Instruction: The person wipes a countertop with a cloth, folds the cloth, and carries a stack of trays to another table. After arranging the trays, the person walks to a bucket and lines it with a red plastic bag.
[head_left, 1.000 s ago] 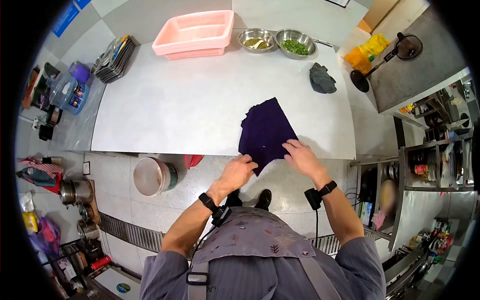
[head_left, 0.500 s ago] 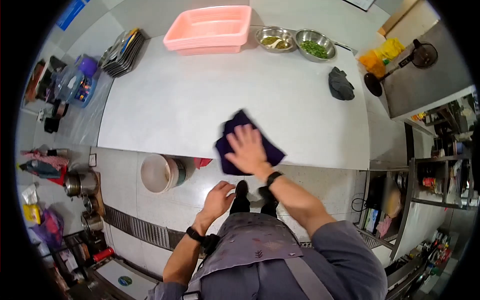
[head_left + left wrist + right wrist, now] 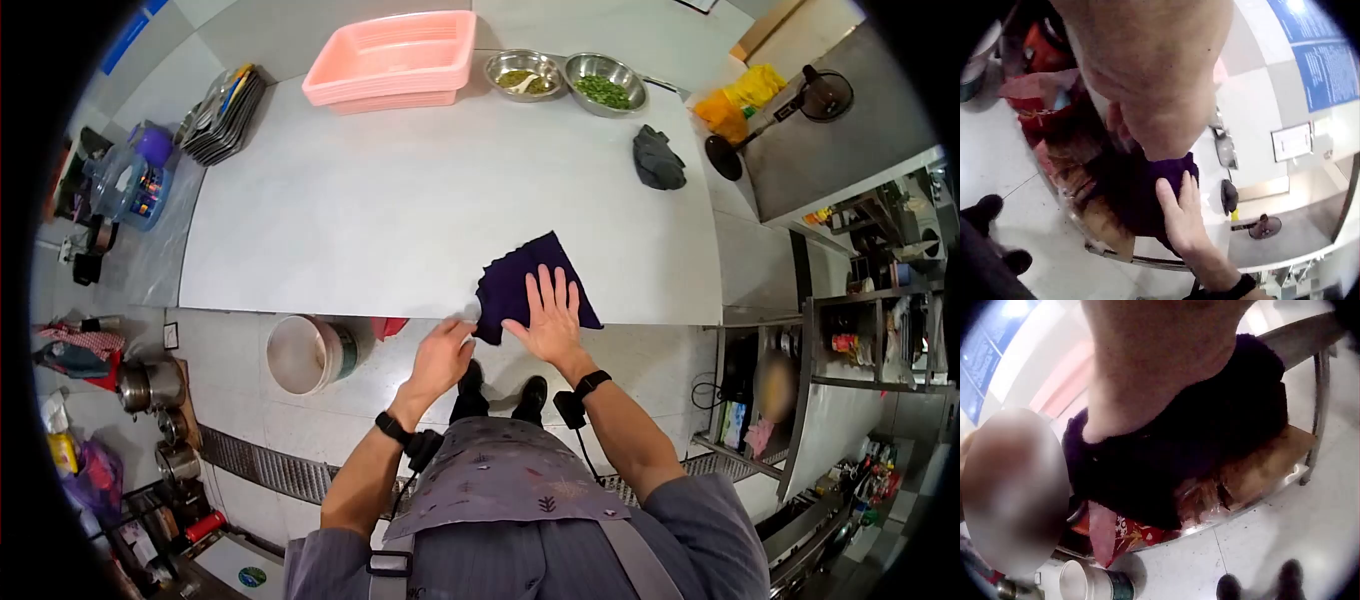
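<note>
A dark purple cloth (image 3: 510,285) lies at the table's front edge, its lower corner hanging over the edge. My right hand (image 3: 550,320) rests flat on it, fingers straight and spread, thumb pointing left. The left wrist view also shows this right hand (image 3: 1182,215) on the cloth. My left hand (image 3: 440,360) is at the cloth's left side, fingers loosely bent, fingertips right at the cloth's edge. In the right wrist view the cloth (image 3: 1204,437) drapes below the forearm, which hides the right fingers.
On the white table (image 3: 330,220) stand pink baskets (image 3: 390,65), a steel bowl with a spoon (image 3: 523,77), a bowl of chopped greens (image 3: 605,85) and a crumpled grey cloth (image 3: 658,158). Stacked trays (image 3: 222,115) stand at the left. A white bucket (image 3: 300,355) is on the floor.
Both hands held the cloth's lower edges; then the right hand pressed flat on it farther left, with the left hand apart. Now the cloth is back rightward and the left hand is at its edge.
</note>
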`<act>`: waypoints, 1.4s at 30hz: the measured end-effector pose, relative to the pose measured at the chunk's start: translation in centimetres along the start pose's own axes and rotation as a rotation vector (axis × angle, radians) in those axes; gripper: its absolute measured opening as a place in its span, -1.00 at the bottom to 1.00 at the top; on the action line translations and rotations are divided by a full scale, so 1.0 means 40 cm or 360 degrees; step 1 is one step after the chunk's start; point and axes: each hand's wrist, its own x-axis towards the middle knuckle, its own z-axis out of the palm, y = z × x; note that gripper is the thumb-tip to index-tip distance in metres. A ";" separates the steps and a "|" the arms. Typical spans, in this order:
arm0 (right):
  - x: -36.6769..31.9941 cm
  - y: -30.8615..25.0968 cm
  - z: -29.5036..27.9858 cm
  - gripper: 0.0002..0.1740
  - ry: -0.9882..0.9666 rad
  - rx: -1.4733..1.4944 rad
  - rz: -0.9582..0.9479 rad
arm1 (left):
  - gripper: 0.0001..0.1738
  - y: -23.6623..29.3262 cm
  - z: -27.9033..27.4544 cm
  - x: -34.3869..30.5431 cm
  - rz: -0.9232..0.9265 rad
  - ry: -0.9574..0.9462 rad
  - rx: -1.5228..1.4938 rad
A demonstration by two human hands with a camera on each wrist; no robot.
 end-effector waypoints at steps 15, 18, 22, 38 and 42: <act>-0.076 0.010 -0.063 0.13 -0.0183 -0.0173 0.0376 | -0.78 -0.065 0.087 0.318 0.0463 0.0189 0.0756; -0.070 0.006 -0.073 0.12 -0.0246 -0.0219 0.0374 | -0.84 -0.067 0.056 0.366 0.0388 0.0155 0.0822; -0.059 0.016 -0.071 0.06 -0.0224 -0.0102 0.0312 | -0.77 -0.050 0.043 0.380 0.0301 0.0213 0.0909; -0.062 0.080 -0.065 -0.12 -0.0036 0.0122 0.0191 | -0.61 -0.098 0.035 0.276 0.0558 0.0345 0.0733; -0.081 0.093 -0.054 -0.11 0.0020 0.0138 0.0134 | -0.76 -0.112 0.062 0.252 0.0325 0.0424 0.0597</act>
